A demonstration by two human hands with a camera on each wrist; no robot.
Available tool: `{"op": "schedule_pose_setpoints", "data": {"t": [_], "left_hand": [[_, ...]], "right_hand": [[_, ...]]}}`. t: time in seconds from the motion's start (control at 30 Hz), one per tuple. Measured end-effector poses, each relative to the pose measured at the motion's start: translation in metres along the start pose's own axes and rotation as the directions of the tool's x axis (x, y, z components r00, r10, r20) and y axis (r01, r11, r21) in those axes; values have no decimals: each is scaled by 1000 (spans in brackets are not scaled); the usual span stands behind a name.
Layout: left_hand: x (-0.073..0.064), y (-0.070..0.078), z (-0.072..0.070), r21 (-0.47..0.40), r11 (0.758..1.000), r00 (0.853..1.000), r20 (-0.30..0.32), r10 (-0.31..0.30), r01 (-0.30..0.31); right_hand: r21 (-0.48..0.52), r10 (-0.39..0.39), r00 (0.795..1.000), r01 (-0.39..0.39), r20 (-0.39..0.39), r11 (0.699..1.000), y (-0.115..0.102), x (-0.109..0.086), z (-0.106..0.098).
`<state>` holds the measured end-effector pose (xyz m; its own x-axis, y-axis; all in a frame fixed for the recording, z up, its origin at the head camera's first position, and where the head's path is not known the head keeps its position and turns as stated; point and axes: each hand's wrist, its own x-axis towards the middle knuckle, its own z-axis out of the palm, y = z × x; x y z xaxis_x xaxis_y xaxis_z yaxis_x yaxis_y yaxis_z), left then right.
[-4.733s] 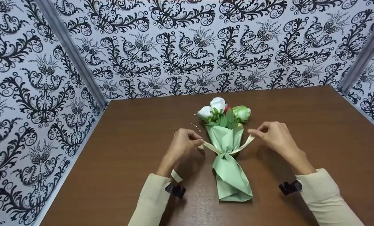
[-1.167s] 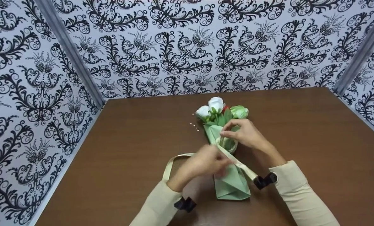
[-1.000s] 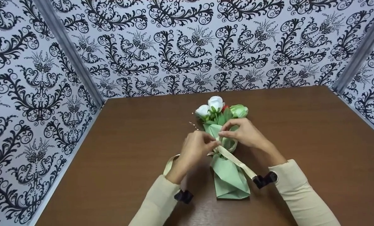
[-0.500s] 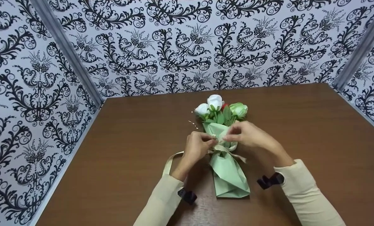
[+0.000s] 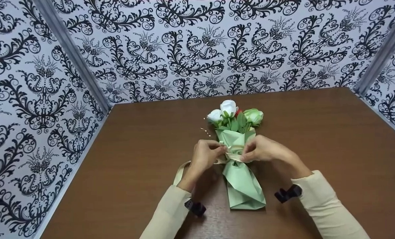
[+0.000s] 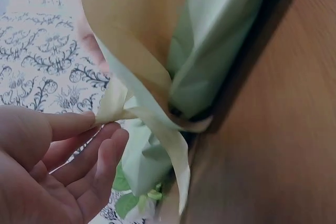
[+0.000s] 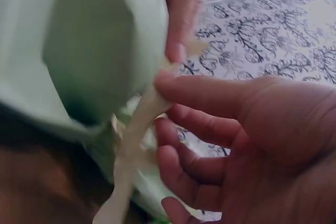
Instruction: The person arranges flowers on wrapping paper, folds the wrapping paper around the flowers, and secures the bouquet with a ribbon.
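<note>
A bouquet wrapped in pale green paper (image 5: 244, 191) lies on the table, its blooms toward the back. Two white roses (image 5: 229, 108), a green rose (image 5: 253, 116) and a bit of red show above the paper. Cream ribbon (image 5: 233, 156) crosses the gathered waist of the wrap. My left hand (image 5: 203, 157) pinches the ribbon between thumb and finger, left of the waist; the left wrist view shows this ribbon (image 6: 170, 137) close up. On the other side my right hand (image 5: 267, 149) pinches ribbon (image 7: 137, 129) too, other fingers loosely curled. Fingertips partly hide the crossing.
The bouquet rests on a brown table (image 5: 144, 139). Small pale specks (image 5: 205, 132) lie left of the blooms. A ribbon length (image 5: 180, 171) loops beside the left wrist. Patterned walls (image 5: 190, 49) stand behind and at the sides. Each wrist carries a black camera mount (image 5: 195, 208).
Earlier the hands held ribbon ends apart on either side. The ribbon now crosses over the waist. Since half a second ago the right hand has lowered slightly and pinches ribbon near the crossing.
</note>
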<state>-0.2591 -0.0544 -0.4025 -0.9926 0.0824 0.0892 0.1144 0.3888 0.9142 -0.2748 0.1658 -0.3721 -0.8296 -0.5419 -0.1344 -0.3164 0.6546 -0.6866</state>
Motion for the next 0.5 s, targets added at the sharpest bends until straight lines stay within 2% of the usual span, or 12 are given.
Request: {"op": "schedule_pose_setpoints", "data": {"t": [0.1,0.23,0.33,0.5], "left_hand": [[1,-4,-3,-16,1000,1000,5,-25,25],[2,-10,-8,19,999,999,1,-42,42],[2,-14,-11,51,998,1000,-2,-28,28],[2,-17,-13,39,999,1000,7,-14,14]], "right_hand": [[-26,52,998,-51,44,998,8,-9,-7],[-60,102,993,-98,66,993,20,-18,-17],[-68,136,989,-132,52,989,26,-23,-25],[-56,188,980,-184,71,981,33,-28,-36]]}}
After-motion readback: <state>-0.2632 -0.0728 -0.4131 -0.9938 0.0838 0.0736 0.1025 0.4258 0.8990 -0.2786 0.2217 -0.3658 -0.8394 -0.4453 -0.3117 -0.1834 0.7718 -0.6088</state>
